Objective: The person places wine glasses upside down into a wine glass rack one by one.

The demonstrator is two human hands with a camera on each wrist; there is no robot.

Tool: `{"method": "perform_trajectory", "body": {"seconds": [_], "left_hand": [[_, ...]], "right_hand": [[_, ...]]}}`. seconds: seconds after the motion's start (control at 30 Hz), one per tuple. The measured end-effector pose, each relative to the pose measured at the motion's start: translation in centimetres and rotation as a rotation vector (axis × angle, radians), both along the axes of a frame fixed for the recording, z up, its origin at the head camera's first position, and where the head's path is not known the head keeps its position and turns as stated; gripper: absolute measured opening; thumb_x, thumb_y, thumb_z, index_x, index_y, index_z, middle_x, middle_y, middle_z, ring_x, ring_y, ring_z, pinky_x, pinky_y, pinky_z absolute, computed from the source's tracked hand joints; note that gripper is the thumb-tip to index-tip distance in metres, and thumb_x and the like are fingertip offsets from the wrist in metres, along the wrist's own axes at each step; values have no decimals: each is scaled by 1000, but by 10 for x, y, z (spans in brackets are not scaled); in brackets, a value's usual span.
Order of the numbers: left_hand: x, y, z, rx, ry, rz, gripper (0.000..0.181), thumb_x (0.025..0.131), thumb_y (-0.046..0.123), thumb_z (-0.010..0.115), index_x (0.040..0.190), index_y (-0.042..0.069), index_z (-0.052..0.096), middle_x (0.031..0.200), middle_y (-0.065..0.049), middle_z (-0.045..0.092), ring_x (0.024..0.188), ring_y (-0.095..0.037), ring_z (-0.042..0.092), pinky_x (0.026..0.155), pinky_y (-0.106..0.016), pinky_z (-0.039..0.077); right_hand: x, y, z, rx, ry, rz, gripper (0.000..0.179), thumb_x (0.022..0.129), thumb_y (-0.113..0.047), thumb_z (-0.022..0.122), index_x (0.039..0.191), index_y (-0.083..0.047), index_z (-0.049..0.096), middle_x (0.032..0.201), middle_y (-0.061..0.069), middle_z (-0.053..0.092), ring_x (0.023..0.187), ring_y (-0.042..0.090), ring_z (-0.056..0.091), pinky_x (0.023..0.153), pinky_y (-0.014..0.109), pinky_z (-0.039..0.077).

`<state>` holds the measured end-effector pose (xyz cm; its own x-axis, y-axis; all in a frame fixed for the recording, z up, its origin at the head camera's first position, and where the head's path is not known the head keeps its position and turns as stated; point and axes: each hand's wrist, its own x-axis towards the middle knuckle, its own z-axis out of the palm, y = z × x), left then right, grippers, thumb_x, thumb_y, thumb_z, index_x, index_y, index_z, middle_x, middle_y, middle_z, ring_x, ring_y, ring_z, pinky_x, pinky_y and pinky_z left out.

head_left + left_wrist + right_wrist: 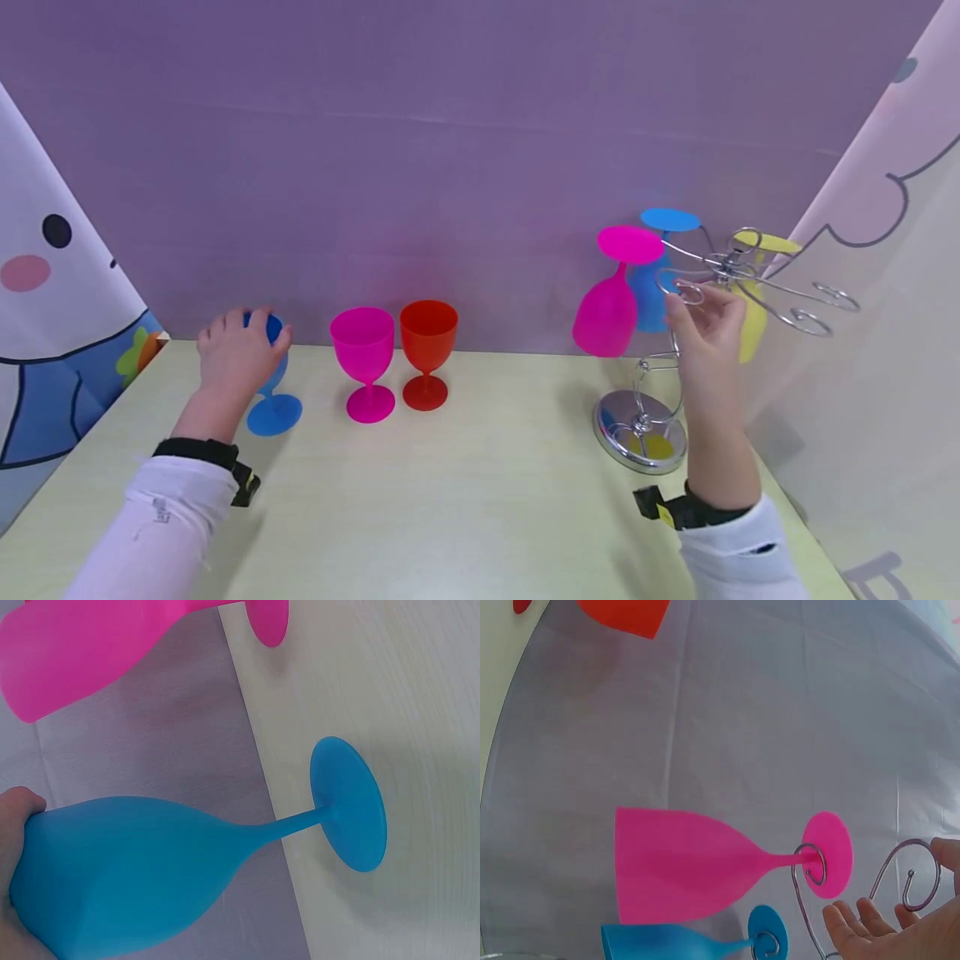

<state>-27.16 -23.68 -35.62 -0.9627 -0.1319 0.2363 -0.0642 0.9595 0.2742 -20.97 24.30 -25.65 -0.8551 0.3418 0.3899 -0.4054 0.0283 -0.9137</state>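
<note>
At the left, my left hand (240, 354) grips a blue plastic goblet (275, 414) by its bowl near the rim. The goblet (142, 870) stands upright, its foot at the tabletop. On the right, my right hand (708, 333) holds a curled wire hook (911, 841) of a chrome goblet rack (611, 427) between thumb and fingers. Hanging upside down by their feet on the rack are a pink goblet (606, 315), a blue goblet (651, 296) and a yellow goblet (752, 325). Two rack arms at the right carry nothing.
Between the hands, an upright pink goblet (363, 342) and an upright red goblet (428, 333) stand side by side near the back of the pale table (465, 500). Behind is a purple backdrop (450, 183); printed cartoon panels (67, 308) flank both sides.
</note>
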Motion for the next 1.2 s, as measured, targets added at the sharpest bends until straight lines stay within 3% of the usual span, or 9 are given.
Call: {"method": "perform_trajectory", "body": {"seconds": [0.13,0.5,1.0,1.2], "left_hand": [[1,1,0,-2,1,1,58,94,40,41,134,0,31,132,-35,25,119,-53,21,97,-69,18],[2,4,2,-9,16,-2,56,94,39,41,133,0,31,132,-35,26,118,-53,22,97,-68,18],[1,5,2,-3,15,-3,56,94,38,41,133,-1,31,132,-35,26,118,-53,22,97,-68,18],[-1,8,1,-29,16,-6,56,94,40,39,133,0,31,132,-34,26,118,-53,22,96,-68,19]], "right_hand": [[-8,-5,3,-17,-20,-7,43,85,-25,64,116,-16,36,120,3,47,115,19,44,92,23,41],[-18,-11,1,62,-34,-65,50,84,-35,63,119,-16,33,129,4,41,120,17,39,102,38,36],[-15,-11,2,85,-27,-89,46,87,-32,60,121,-14,33,126,1,39,116,17,41,98,34,39],[-11,-8,2,111,-31,-101,42,89,-32,57,120,-16,33,126,1,39,122,17,36,103,38,34]]}}
